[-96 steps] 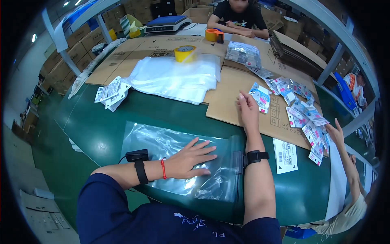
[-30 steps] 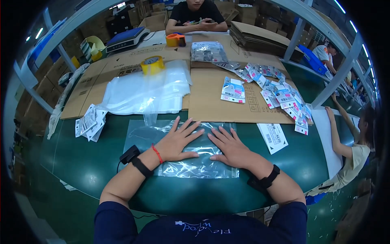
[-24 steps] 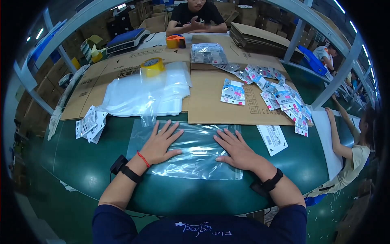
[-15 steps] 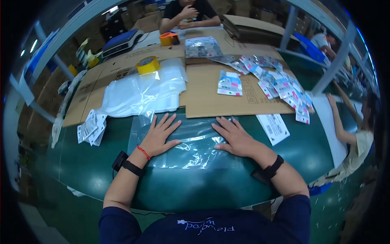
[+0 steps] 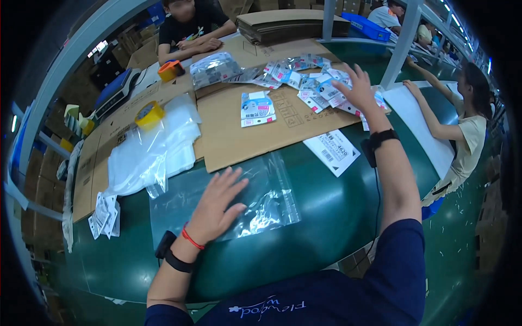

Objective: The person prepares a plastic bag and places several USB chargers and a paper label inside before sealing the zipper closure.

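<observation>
A clear plastic bag (image 5: 266,209) lies flat on the green tabletop. My left hand (image 5: 217,204) rests on the bag's left part, fingers spread and holding nothing. Raised over the right end of the cardboard, my right hand (image 5: 359,92) is open, its fingers apart. Just beyond and beneath it is a pile of small printed packets (image 5: 321,89), partly hidden by the hand. One packet (image 5: 257,108) lies by itself on the cardboard sheet (image 5: 228,141). Below the right forearm's side of the cardboard, a white label sheet (image 5: 331,152) lies on the table.
A stack of clear bags (image 5: 152,155) with a yellow tape roll (image 5: 149,115) on top is at left. White cards (image 5: 105,215) lie near them. Farther back are a bundled pack (image 5: 215,69), an orange tape dispenser (image 5: 171,70) and a scale (image 5: 117,92). A metal post (image 5: 402,43) rises at right; co-workers sit around.
My right hand has lifted off the clear bag and reached forward and right to the packet pile. My left hand stays on the bag. The view has turned to the right.
</observation>
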`<act>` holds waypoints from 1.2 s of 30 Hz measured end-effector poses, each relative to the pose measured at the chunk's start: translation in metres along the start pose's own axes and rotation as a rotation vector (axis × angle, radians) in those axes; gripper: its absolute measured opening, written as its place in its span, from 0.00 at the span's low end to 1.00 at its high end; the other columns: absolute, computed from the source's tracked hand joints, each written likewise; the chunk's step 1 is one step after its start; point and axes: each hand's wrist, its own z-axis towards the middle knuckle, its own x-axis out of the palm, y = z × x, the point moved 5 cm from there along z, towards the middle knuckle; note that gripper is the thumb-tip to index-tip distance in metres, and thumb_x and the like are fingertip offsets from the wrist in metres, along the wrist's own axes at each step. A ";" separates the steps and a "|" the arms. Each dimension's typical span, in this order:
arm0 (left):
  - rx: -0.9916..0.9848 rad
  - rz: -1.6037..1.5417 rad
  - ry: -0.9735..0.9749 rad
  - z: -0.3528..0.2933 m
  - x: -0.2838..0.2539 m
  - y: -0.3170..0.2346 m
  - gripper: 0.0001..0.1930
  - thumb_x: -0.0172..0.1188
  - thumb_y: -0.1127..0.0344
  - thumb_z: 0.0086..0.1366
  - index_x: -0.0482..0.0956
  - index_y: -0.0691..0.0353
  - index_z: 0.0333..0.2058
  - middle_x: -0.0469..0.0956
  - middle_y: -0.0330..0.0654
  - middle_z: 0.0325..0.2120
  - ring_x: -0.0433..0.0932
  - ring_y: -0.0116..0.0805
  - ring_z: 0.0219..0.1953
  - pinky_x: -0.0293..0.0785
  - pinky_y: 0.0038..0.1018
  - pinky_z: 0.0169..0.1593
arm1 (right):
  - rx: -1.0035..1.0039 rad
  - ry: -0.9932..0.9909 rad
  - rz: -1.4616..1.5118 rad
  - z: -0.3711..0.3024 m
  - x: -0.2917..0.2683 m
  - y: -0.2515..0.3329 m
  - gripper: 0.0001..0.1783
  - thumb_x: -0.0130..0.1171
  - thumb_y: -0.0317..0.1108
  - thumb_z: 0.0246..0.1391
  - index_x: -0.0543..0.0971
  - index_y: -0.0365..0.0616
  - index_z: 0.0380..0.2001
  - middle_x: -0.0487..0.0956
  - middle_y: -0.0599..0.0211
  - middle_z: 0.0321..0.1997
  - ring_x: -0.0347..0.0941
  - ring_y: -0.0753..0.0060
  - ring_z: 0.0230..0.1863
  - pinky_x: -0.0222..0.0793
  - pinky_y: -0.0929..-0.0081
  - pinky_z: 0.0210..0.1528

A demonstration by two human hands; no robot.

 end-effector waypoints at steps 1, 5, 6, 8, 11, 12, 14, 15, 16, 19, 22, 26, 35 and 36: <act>0.004 -0.033 -0.018 0.006 0.010 0.001 0.23 0.52 0.62 0.64 0.68 0.60 0.57 0.62 0.50 0.61 0.57 0.50 0.65 0.48 0.43 0.67 | 0.194 0.043 0.011 0.009 0.021 -0.037 0.43 0.56 0.65 0.47 0.61 0.62 0.64 0.56 0.55 0.69 0.47 0.46 0.70 0.44 0.36 0.64; -0.047 -0.147 -0.052 0.000 0.038 0.014 0.22 0.52 0.62 0.64 0.70 0.60 0.56 0.64 0.50 0.60 0.57 0.51 0.65 0.49 0.43 0.66 | 0.394 0.350 0.051 -0.005 0.062 -0.041 0.49 0.52 0.73 0.43 0.59 0.62 0.65 0.55 0.53 0.70 0.45 0.44 0.70 0.42 0.40 0.66; -0.082 -0.180 -0.063 -0.004 0.042 0.020 0.21 0.52 0.62 0.64 0.71 0.60 0.55 0.65 0.50 0.59 0.58 0.51 0.64 0.49 0.43 0.66 | 0.398 0.482 0.062 -0.012 0.075 -0.031 0.50 0.52 0.75 0.42 0.59 0.62 0.66 0.55 0.53 0.70 0.45 0.43 0.70 0.42 0.42 0.67; -0.113 -0.217 -0.074 0.000 0.044 0.037 0.21 0.52 0.62 0.64 0.71 0.60 0.55 0.66 0.49 0.59 0.58 0.51 0.64 0.50 0.43 0.66 | 0.346 0.470 0.081 -0.003 0.079 -0.010 0.50 0.52 0.75 0.43 0.58 0.60 0.66 0.55 0.51 0.69 0.45 0.42 0.70 0.42 0.44 0.68; -0.120 -0.237 -0.088 0.008 0.044 0.048 0.20 0.52 0.62 0.64 0.73 0.61 0.53 0.67 0.49 0.57 0.59 0.52 0.64 0.51 0.44 0.66 | 0.215 0.487 0.124 0.005 0.100 0.017 0.50 0.52 0.73 0.44 0.58 0.57 0.66 0.56 0.48 0.68 0.44 0.41 0.70 0.42 0.49 0.69; -0.148 -0.247 -0.079 0.009 0.046 0.052 0.20 0.52 0.62 0.64 0.73 0.61 0.53 0.67 0.49 0.57 0.59 0.52 0.64 0.51 0.44 0.66 | 0.179 0.487 0.126 0.004 0.108 0.027 0.50 0.51 0.73 0.45 0.58 0.56 0.66 0.56 0.47 0.68 0.44 0.42 0.71 0.42 0.51 0.69; -0.120 -0.229 -0.041 0.013 0.048 0.055 0.20 0.52 0.60 0.64 0.73 0.61 0.53 0.67 0.49 0.57 0.59 0.52 0.64 0.51 0.44 0.65 | 0.112 0.489 0.140 0.000 0.120 0.046 0.50 0.51 0.72 0.46 0.58 0.52 0.66 0.56 0.46 0.68 0.43 0.42 0.71 0.42 0.54 0.69; -0.106 -0.220 -0.019 0.013 0.047 0.057 0.20 0.53 0.60 0.64 0.73 0.62 0.53 0.67 0.48 0.57 0.60 0.52 0.63 0.52 0.44 0.65 | 0.108 0.522 0.150 0.000 0.125 0.053 0.50 0.51 0.72 0.46 0.58 0.52 0.66 0.56 0.46 0.68 0.43 0.42 0.71 0.42 0.54 0.69; -0.135 -0.227 -0.005 0.011 0.047 0.059 0.20 0.53 0.60 0.64 0.73 0.62 0.53 0.67 0.48 0.57 0.60 0.52 0.63 0.52 0.44 0.65 | 0.082 0.522 0.137 0.005 0.127 0.060 0.50 0.50 0.72 0.47 0.57 0.53 0.66 0.56 0.45 0.68 0.44 0.43 0.71 0.43 0.55 0.70; -0.092 -0.206 -0.001 0.011 0.048 0.060 0.22 0.54 0.56 0.63 0.74 0.62 0.52 0.68 0.48 0.57 0.60 0.51 0.63 0.53 0.45 0.65 | -0.039 0.436 -0.018 0.030 0.125 0.077 0.39 0.50 0.63 0.54 0.64 0.52 0.63 0.63 0.47 0.65 0.58 0.47 0.66 0.53 0.59 0.66; -0.057 -0.184 0.007 0.007 0.044 0.060 0.23 0.55 0.54 0.63 0.74 0.62 0.51 0.68 0.48 0.57 0.61 0.51 0.63 0.55 0.45 0.64 | -0.271 0.400 0.106 0.069 0.076 0.112 0.26 0.51 0.51 0.59 0.72 0.50 0.57 0.72 0.53 0.58 0.69 0.54 0.58 0.63 0.61 0.59; -0.002 -0.181 -0.016 0.002 0.039 0.052 0.22 0.56 0.54 0.62 0.75 0.62 0.50 0.69 0.47 0.56 0.61 0.50 0.62 0.57 0.45 0.63 | -0.566 0.646 0.458 0.059 0.073 0.201 0.20 0.55 0.39 0.57 0.76 0.47 0.52 0.76 0.58 0.53 0.73 0.58 0.53 0.67 0.63 0.55; 0.057 -0.122 -0.159 -0.038 0.031 0.024 0.18 0.60 0.59 0.60 0.76 0.63 0.46 0.71 0.47 0.53 0.65 0.48 0.60 0.62 0.42 0.60 | -0.450 0.655 0.188 0.024 0.101 0.286 0.30 0.62 0.37 0.44 0.72 0.46 0.54 0.73 0.54 0.56 0.70 0.56 0.56 0.65 0.63 0.57; 0.049 -0.119 -0.168 -0.044 0.031 0.023 0.18 0.60 0.59 0.60 0.76 0.63 0.46 0.71 0.47 0.53 0.65 0.48 0.60 0.62 0.42 0.60 | -0.463 0.656 0.187 0.018 0.096 0.288 0.30 0.62 0.37 0.44 0.72 0.46 0.54 0.73 0.54 0.56 0.70 0.56 0.56 0.65 0.63 0.57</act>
